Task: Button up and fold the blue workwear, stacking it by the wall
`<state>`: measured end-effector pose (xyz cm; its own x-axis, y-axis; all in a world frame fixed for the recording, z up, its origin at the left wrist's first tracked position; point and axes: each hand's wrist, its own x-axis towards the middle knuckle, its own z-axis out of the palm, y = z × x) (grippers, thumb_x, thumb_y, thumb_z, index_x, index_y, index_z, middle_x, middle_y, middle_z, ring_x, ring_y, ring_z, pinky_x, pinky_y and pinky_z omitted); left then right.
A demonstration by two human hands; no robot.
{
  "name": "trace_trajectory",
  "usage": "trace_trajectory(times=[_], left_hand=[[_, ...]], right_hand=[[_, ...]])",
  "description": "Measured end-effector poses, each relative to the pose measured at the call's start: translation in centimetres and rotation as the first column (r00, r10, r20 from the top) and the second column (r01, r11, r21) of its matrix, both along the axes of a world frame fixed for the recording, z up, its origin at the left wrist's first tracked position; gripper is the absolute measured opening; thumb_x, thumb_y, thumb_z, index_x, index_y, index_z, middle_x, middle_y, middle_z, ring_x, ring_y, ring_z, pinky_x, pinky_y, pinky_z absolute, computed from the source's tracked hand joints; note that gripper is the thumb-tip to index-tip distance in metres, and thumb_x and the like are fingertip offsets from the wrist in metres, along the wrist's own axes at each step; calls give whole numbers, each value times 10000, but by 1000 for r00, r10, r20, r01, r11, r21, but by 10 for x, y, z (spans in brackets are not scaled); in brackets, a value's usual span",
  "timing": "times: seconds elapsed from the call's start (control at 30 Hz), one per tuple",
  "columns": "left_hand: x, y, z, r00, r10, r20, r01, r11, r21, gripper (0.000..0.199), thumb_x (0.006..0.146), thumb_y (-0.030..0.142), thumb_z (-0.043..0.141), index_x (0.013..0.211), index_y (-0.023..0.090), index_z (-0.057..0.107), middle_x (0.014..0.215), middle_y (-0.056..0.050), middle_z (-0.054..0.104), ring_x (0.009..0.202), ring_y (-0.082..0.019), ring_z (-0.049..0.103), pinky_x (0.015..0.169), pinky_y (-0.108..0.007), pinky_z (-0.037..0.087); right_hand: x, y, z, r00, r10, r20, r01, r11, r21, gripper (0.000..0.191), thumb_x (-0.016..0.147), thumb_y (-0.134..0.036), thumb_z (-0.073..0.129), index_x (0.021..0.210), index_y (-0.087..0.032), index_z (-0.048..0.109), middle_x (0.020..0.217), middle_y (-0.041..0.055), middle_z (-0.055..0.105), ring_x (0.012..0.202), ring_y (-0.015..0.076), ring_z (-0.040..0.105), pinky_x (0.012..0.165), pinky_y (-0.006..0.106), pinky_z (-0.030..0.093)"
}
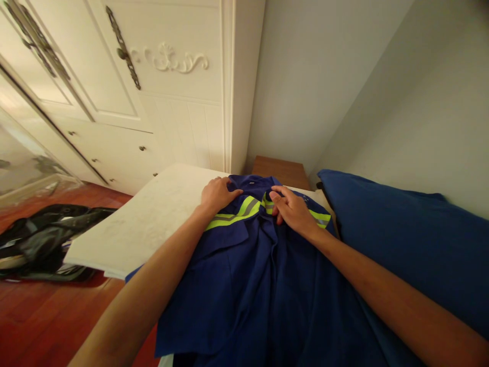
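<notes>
Blue garment (214,285), collar label (251,183) illegible; left hand (216,194) spread on it, right hand (292,210) touching, grip unclear.

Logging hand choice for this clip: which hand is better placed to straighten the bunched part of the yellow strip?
Probably the right hand: it is right beside the bunch in the strip, near the garment's middle. The left hand is near the collar's left side, farther from that bunch.
</notes>
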<state>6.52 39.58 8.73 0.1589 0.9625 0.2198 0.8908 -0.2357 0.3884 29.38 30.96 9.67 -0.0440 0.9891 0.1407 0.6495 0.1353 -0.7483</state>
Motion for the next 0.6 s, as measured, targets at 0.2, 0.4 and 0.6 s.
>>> trace_trajectory(times=[0.2,0.4,0.6], left_hand=[[2,-3,4,997,70,-38,-73,993,-88,654,732,718,636,1084,175,728,1089,-168,736,1046,-343,667,807,-357,510],[-1,1,8,986,99,133,-90,993,-71,265,781,327,533,804,185,755,851,-106,744,854,-260,674,703,-303,451],[-7,7,17,884,180,432,-145,983,-114,274,783,310,444,688,169,658,602,-21,577,651,-177,560,565,-257,355]], right_hand=[[11,6,7,994,-14,106,35,980,-198,643,997,-637,386,1388,-147,525,577,7,653,470,148,641,574,241,489],[25,7,34,952,-67,298,142,961,-238,692,990,-668,325,825,-116,708,518,46,611,389,122,555,480,232,411],[65,9,65,873,20,488,177,918,-355,588,862,-670,570,634,-146,710,412,5,466,362,98,435,437,239,284]])
